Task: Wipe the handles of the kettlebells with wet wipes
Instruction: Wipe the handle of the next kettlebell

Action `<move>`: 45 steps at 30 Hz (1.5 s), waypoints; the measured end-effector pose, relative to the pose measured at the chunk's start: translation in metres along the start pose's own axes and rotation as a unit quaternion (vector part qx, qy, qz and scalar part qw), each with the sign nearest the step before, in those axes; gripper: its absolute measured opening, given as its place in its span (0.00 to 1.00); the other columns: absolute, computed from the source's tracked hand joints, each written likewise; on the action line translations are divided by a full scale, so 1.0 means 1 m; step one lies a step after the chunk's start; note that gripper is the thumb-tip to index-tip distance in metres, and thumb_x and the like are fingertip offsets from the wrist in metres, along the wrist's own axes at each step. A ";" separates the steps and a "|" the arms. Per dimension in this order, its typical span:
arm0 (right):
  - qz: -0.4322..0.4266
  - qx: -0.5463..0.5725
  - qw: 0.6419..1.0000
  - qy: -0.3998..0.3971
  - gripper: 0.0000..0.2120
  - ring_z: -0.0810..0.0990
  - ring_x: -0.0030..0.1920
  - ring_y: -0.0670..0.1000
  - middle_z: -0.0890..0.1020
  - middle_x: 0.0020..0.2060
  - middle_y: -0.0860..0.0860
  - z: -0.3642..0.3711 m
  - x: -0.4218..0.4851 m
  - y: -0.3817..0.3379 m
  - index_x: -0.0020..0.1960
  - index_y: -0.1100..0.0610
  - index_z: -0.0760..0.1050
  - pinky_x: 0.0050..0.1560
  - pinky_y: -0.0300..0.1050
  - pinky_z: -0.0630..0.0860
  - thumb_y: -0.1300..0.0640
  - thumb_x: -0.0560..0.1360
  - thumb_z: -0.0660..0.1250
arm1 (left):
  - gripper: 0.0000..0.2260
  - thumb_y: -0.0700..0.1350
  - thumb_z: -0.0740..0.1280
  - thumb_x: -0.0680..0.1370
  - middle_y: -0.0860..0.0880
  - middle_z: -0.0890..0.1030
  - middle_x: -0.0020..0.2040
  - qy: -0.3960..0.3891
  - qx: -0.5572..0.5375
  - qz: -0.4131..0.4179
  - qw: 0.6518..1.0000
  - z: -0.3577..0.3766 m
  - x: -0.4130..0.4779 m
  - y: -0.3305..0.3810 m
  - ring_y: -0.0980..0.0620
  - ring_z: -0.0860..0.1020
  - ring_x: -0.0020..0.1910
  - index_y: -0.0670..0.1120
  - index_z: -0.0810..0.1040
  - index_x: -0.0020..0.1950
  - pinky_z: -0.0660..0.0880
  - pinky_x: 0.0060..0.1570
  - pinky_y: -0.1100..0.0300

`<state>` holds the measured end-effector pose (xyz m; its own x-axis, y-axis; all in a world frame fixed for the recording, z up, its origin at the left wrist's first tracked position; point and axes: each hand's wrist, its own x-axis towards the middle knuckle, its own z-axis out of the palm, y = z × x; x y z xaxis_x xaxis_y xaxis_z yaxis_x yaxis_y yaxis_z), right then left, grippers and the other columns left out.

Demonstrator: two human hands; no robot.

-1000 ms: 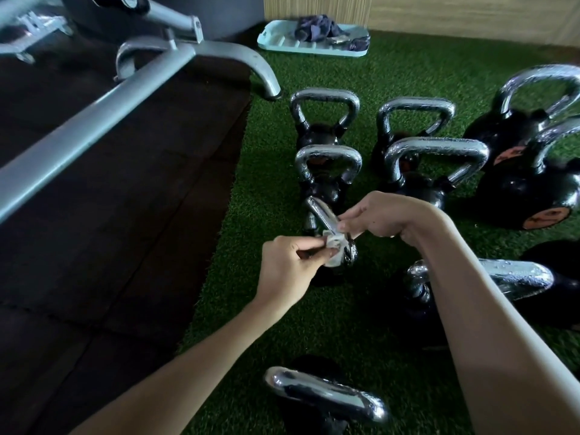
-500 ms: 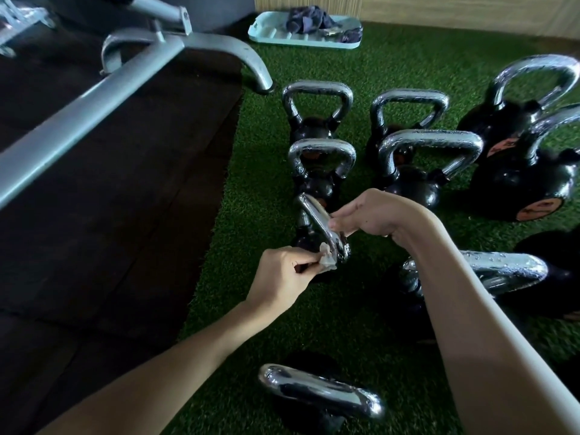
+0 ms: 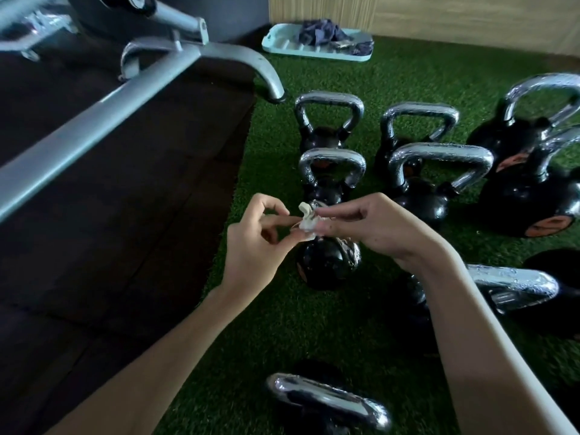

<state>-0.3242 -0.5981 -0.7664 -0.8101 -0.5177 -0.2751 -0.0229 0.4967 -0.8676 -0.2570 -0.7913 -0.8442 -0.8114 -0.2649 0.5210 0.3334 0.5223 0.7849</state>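
Note:
A small black kettlebell (image 3: 326,262) with a chrome handle stands on the green turf, its handle mostly hidden behind my hands. A crumpled white wet wipe (image 3: 307,221) is held just above it. My left hand (image 3: 255,243) pinches the wipe from the left with thumb and fingers. My right hand (image 3: 373,229) pinches it from the right. Several other black kettlebells with chrome handles stand around, one straight behind (image 3: 329,183) and one at the bottom (image 3: 326,403).
A grey metal machine frame (image 3: 94,120) crosses the dark rubber floor (image 3: 110,246) on the left. A pale blue tray (image 3: 282,42) with dark cloths lies at the far back. Larger kettlebells (image 3: 530,196) crowd the right side of the turf (image 3: 282,324).
Both hands lifted off the small kettlebell's handle and now hold the wipe between them above it. The view shifted slightly.

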 end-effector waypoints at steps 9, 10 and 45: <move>0.000 0.126 0.987 0.099 0.15 0.86 0.53 0.47 0.88 0.47 0.48 0.016 0.005 0.013 0.51 0.54 0.87 0.66 0.50 0.77 0.55 0.65 0.83 | 0.15 0.51 0.77 0.74 0.67 0.82 0.45 -0.142 0.048 0.095 0.984 -0.015 0.025 0.008 0.54 0.79 0.30 0.53 0.74 0.54 0.76 0.32 0.58; 0.001 0.135 0.984 0.112 0.14 0.86 0.52 0.47 0.88 0.45 0.49 0.015 0.003 0.013 0.51 0.54 0.87 0.65 0.50 0.78 0.56 0.65 0.82 | 0.18 0.52 0.77 0.73 0.67 0.82 0.48 -0.152 0.054 0.097 0.982 -0.017 0.025 0.006 0.54 0.79 0.29 0.53 0.73 0.57 0.77 0.32 0.59; -0.095 -0.090 0.975 0.181 0.08 0.79 0.41 0.37 0.84 0.40 0.42 0.085 0.076 0.059 0.43 0.52 0.87 0.44 0.25 0.70 0.56 0.66 0.82 | 0.18 0.43 0.69 0.80 0.60 0.81 0.30 -0.165 -0.112 -0.368 0.908 -0.055 -0.001 -0.052 0.63 0.67 0.24 0.51 0.78 0.70 0.65 0.25 0.70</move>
<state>-0.3373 -0.6673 -0.8734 -0.9343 -0.3483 0.0763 -0.2686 0.5467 -0.7930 -0.2469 -0.8628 -0.8676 -0.9417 -0.1984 -0.2719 -0.2978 0.1145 0.9477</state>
